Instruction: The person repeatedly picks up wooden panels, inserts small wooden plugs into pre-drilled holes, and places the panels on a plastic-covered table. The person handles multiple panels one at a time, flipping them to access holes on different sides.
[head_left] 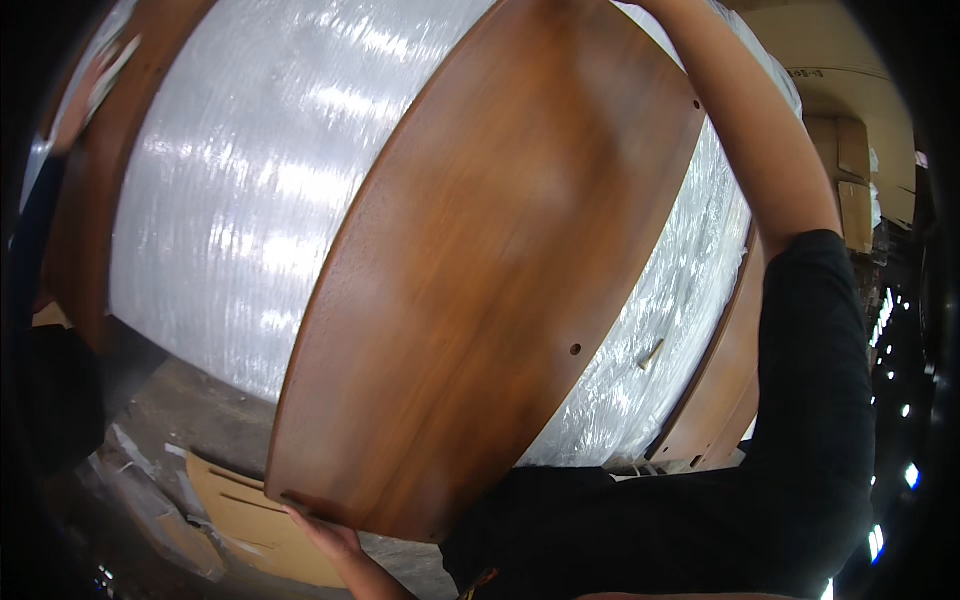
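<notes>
A large brown wooden panel (490,270) with curved long edges and small drilled holes slants across the middle of the view. My left hand (330,538) grips its lower left corner, the fingers partly hidden at the edge. My right arm stretches up along the right side to the panel's far end. Only a sliver of my right hand (648,4) shows there at the top edge; its fingers are cut off. Behind the panel stands a big stack wrapped in shiny clear stretch film (250,190).
At the far left, another person's gloved hand (102,85) rests by a second brown panel (95,210). More brown boards (715,390) stand at right. Flattened cardboard (265,530) lies on the floor below, and cardboard boxes (850,190) stand at the back right.
</notes>
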A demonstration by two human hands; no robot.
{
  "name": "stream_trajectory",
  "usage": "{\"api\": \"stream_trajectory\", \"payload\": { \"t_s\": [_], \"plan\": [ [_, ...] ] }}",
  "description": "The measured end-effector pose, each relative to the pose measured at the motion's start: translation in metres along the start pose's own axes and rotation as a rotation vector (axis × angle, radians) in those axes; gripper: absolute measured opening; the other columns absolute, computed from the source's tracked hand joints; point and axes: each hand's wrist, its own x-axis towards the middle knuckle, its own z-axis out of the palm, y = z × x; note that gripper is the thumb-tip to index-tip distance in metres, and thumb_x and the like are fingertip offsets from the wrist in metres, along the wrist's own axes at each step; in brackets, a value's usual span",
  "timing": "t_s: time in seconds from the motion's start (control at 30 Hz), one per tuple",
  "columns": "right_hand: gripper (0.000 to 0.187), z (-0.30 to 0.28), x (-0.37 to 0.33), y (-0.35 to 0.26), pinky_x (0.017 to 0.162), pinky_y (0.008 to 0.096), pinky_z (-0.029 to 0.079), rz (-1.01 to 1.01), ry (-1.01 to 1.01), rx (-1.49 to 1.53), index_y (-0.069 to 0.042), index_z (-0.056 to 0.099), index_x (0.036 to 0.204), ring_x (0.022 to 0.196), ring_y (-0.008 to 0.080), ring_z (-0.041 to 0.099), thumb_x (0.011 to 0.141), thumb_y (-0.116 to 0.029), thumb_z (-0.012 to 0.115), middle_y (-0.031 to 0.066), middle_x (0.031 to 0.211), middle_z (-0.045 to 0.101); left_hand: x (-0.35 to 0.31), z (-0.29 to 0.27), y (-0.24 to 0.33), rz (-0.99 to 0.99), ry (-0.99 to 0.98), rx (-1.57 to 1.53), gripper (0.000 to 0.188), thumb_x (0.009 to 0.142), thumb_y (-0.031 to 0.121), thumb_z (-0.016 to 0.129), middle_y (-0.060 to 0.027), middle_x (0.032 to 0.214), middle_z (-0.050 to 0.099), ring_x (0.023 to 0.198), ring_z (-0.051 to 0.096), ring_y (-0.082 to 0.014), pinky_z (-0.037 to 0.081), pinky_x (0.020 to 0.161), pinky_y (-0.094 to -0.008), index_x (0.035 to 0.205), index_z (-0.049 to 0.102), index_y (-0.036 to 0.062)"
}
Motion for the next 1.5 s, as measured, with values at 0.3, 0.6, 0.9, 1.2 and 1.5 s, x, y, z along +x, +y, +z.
{"api": "stream_trajectory", "payload": {
  "t_s": [0.3, 0.6, 0.9, 1.2, 1.5],
  "plan": [
    [0.026, 0.0, 0.028, -0.008, 0.082, 0.0482, 0.059, 0.002, -0.193, -0.153, -0.003, 0.081, 0.094, 0.085, 0.041, 0.074, 0.089, -0.024, 0.067, 0.022, 0.091, 0.077, 0.01, 0.012, -0.013, 0.06, 0.108, -0.186, 0.081, 0.106, 0.062, 0.049, -0.0133, 0.17, 0.03, 0.154, 0.031, -0.0325, 0.026, 0.127, -0.0499, 0.164, 0.033, 0.0074],
    [0.025, 0.004, 0.033, -0.007, 0.077, 0.0435, 0.06, -0.298, -0.084, -0.484, -0.003, 0.081, 0.092, 0.078, 0.0321, 0.074, 0.089, -0.026, 0.072, 0.0178, 0.085, 0.077, 0.011, 0.01, -0.011, 0.06, 0.094, -0.163, 0.08, 0.107, 0.06, 0.048, -0.0149, 0.17, 0.032, 0.154, 0.032, -0.0342, 0.027, 0.126, -0.0512, 0.164, 0.033, 0.0059],
    [0.022, -0.04, -0.155, 0.051, 0.073, 0.0387, 0.057, 0.375, -0.062, 0.145, 0.002, 0.08, 0.097, 0.076, 0.0233, 0.071, 0.087, -0.017, 0.075, 0.012, 0.085, 0.077, 0.025, 0.025, -0.02, -0.01, 0.07, -0.164, 0.08, 0.106, 0.061, 0.049, -0.0146, 0.169, 0.032, 0.153, 0.033, -0.0346, 0.028, 0.126, -0.0516, 0.163, 0.035, 0.0067],
    [0.027, 0.008, -0.227, 0.087, 0.081, 0.0451, 0.056, 0.373, 0.021, 0.165, 0.0, 0.078, 0.1, 0.087, 0.0365, 0.073, 0.091, -0.026, 0.077, 0.0219, 0.092, 0.076, 0.018, 0.049, -0.009, 0.0, 0.064, -0.091, 0.079, 0.106, 0.06, 0.05, -0.014, 0.169, 0.033, 0.153, 0.034, -0.0341, 0.028, 0.126, -0.0515, 0.163, 0.036, 0.0072],
    [0.029, 0.003, -0.205, 0.086, 0.081, 0.0477, 0.055, 0.288, -0.223, -0.095, 0.001, 0.079, 0.093, 0.087, 0.0397, 0.073, 0.093, -0.028, 0.074, 0.0244, 0.091, 0.075, 0.016, 0.053, -0.014, 0.018, 0.128, -0.037, 0.078, 0.106, 0.06, 0.05, -0.0133, 0.168, 0.034, 0.152, 0.034, -0.0336, 0.028, 0.126, -0.0514, 0.162, 0.037, 0.0077]
  ]
}}
